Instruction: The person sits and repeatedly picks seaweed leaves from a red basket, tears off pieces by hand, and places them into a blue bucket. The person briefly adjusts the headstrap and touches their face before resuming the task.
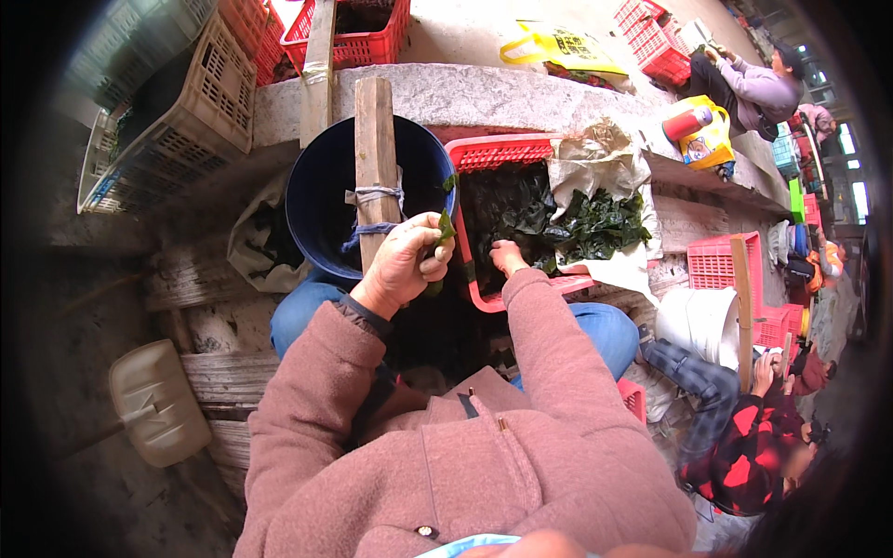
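Note:
My left hand (pixel 408 259) pinches a dark green leafy piece (pixel 445 227), probably seaweed, above the near rim of a blue round tub (pixel 298 230). A wooden bar (pixel 377 139) lies across the tub, with cloth strips (pixel 377 194) tied around it. To the right, my right hand (pixel 508 257) reaches into a red plastic crate (pixel 499 152); its fingertips are at the dark wet leaves (pixel 516 202), and whether they grip any is hidden. More green leaves (pixel 603 223) lie on a whitish woven sack (pixel 617 268) draped over the crate's right part.
Beige crates (pixel 223 84) stand at upper left, above a long-handled plastic scoop (pixel 159 404). A concrete ledge (pixel 488 94) runs behind the tub. A white bucket (pixel 698 321) and a seated person (pixel 739 446) are at right; another person (pixel 753 87) sits farther back.

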